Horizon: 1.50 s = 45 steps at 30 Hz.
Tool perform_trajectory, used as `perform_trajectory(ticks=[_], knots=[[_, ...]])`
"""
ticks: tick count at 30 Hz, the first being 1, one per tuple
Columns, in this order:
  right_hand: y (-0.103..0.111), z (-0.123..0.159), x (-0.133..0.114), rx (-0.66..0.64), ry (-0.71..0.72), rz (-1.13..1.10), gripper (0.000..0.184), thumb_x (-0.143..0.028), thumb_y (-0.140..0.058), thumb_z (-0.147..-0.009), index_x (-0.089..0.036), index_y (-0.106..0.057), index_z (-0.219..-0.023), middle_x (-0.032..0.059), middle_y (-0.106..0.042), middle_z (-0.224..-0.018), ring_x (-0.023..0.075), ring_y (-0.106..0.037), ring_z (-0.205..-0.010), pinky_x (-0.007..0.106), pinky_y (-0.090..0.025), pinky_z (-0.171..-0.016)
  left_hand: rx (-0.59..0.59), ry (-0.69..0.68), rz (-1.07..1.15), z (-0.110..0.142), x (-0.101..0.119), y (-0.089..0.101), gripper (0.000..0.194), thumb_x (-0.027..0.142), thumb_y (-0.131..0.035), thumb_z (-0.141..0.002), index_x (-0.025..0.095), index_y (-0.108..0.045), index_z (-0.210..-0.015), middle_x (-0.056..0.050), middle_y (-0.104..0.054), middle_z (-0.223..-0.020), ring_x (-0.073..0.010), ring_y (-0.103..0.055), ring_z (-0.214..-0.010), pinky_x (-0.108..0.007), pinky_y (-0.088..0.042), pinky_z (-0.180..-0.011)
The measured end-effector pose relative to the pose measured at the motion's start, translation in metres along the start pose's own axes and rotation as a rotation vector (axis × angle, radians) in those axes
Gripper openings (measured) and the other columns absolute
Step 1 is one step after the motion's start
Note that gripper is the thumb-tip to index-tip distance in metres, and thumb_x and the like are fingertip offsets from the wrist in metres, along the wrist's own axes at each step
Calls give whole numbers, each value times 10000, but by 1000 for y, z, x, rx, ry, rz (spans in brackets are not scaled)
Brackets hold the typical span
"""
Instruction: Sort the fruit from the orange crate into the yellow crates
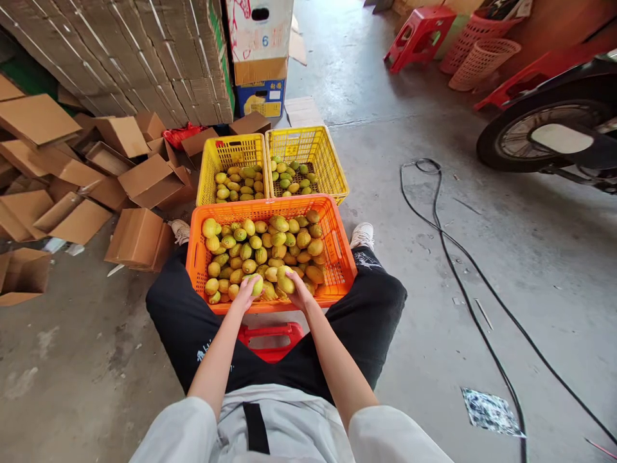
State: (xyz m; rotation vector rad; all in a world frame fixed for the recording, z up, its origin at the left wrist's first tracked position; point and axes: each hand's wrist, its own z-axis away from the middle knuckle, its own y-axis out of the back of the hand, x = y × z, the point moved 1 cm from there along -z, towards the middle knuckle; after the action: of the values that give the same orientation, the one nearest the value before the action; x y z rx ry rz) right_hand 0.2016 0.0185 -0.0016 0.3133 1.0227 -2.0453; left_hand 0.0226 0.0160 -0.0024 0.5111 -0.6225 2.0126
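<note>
An orange plastic crate (344,276) stands between my knees, heaped with yellow-green oval fruits (260,255) that look like small melons or mangoes. Over its near side, my left hand (245,294) is closed on a greenish fruit (258,285), partly covered by the fingers. Just to the right, my right hand (299,290) grips a larger yellow fruit (285,279). Behind the orange crate sit two yellow crates side by side. The left yellow crate (207,170) holds yellowish fruits; the right yellow crate (332,161) contains greener ones.
Cardboard boxes (139,235) lie scattered at left, below bundled flat cardboard (144,58). Stacked cartons (263,38) stand behind the crates. A black cable (446,244) snakes over the floor at right, near a motorcycle wheel (525,135). A red stool (419,35) stands farther back.
</note>
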Motion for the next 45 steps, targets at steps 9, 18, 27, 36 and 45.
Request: perform_trajectory(ticks=[9, 18, 27, 36, 45], knots=[[-2, -1, -1, -6, -75, -5, 250, -392, -740, -712, -226, -651, -876, 27, -739, -814, 227, -709, -864, 269, -542, -628, 43, 64, 34, -6, -1, 0, 198, 370, -658, -929, 176, -622, -920, -53, -679, -748, -184, -723, -719, -278, -605, -652], [-5, 1, -4, -28, -198, -25, 267, -385, -572, -847, -209, -663, -1026, 60, -763, -845, 251, -750, -856, 297, -591, -627, 29, 143, 60, -6, -2, -3, 313, 351, -466, -1018, 132, -680, -1084, -138, -738, -826, -235, -759, -775, -327, -626, -650], [-2, -4, -1, 71, -93, -40, 295, -475, -682, -795, -238, -666, -969, 43, -766, -862, 258, -744, -907, 325, -602, -665, 19, 86, 119, -6, 1, 1, 408, 546, -582, -958, 143, -649, -952, -112, -725, -773, -224, -752, -739, -310, -621, -640], [0, -6, 8, 70, 62, 153, 592, -457, -911, -542, -241, -633, -1018, 7, -723, -903, 201, -690, -820, 301, -556, -686, 48, -81, 221, -5, 1, 4, 344, 267, -880, -750, 173, -591, -911, -30, -705, -808, -121, -690, -640, -259, -625, -648], [-4, -4, 4, 55, -11, 81, 392, -414, -800, -667, -233, -612, -960, -3, -709, -829, 198, -687, -782, 275, -550, -624, 107, -23, 351, -7, 5, 6, 170, 340, -663, -948, 175, -620, -957, -43, -694, -824, -153, -702, -744, -339, -663, -740]])
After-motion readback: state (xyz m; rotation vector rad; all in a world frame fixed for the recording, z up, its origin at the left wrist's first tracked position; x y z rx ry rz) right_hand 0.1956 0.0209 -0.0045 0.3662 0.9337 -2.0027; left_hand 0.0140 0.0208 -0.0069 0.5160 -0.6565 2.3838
